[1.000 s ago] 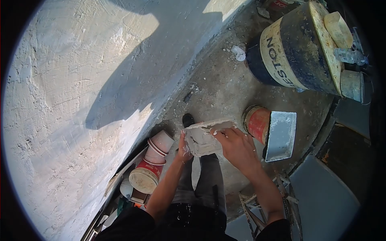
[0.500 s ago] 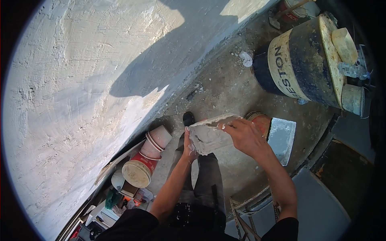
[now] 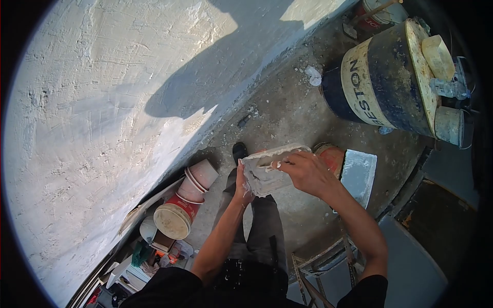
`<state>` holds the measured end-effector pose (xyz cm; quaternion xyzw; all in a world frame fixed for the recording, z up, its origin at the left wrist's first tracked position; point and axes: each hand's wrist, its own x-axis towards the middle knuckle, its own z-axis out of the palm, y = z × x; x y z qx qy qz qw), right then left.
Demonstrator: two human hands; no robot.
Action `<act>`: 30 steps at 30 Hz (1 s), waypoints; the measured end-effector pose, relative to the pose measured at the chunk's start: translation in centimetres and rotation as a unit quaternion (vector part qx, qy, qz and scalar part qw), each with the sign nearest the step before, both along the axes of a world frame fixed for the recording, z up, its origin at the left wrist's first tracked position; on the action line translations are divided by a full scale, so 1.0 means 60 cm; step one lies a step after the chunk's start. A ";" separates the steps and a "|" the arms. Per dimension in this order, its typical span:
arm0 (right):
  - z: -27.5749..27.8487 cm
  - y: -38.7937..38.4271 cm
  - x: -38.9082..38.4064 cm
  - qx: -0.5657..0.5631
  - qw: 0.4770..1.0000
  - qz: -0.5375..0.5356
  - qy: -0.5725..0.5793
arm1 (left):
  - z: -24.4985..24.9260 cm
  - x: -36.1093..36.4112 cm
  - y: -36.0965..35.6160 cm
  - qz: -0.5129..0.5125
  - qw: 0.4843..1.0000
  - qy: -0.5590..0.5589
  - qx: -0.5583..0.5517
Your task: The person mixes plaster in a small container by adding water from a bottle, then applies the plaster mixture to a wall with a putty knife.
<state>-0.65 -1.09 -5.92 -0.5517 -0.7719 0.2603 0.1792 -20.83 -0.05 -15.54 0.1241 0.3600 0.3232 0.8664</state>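
Observation:
A plaster-smeared rectangular tray (image 3: 275,180) is held in front of my body, above my legs. My left hand (image 3: 243,184) grips its left edge, with wet plaster on the fingers. Over the tray's right part is my right hand (image 3: 304,172), its fingers pinched together and whitened with plaster. Whatever those fingers hold, if anything, is too small or hidden to make out. Grey plaster lies inside the tray.
The rough plastered wall (image 3: 102,102) fills the left. Stacked buckets (image 3: 177,218) stand at its foot. A large drum (image 3: 380,77) is at the upper right. Near my right forearm are a reddish bucket (image 3: 331,158) and a white-smeared board (image 3: 358,177). A metal ladder-like frame (image 3: 313,277) is lower down.
My right hand has shifted left, further over the tray's interior. The tray has tilted slightly, showing more of its inside.

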 end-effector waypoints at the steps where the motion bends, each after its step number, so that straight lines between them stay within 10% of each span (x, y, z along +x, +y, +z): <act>1: -0.002 0.001 -0.002 -0.003 1.000 -0.002 0.004 | -0.004 0.003 -0.002 0.009 1.000 -0.007 -0.003; 13: -0.005 0.004 0.009 -0.047 0.997 0.060 0.029 | -0.004 0.007 0.003 0.019 1.000 0.015 -0.009; 25: 0.038 -0.048 0.022 -0.036 0.949 -0.275 0.153 | -0.021 0.008 -0.013 0.093 0.996 0.000 0.009; 30: -0.024 -0.100 0.008 -0.139 0.760 -0.444 0.453 | -0.033 0.004 -0.017 0.107 0.993 -0.037 0.014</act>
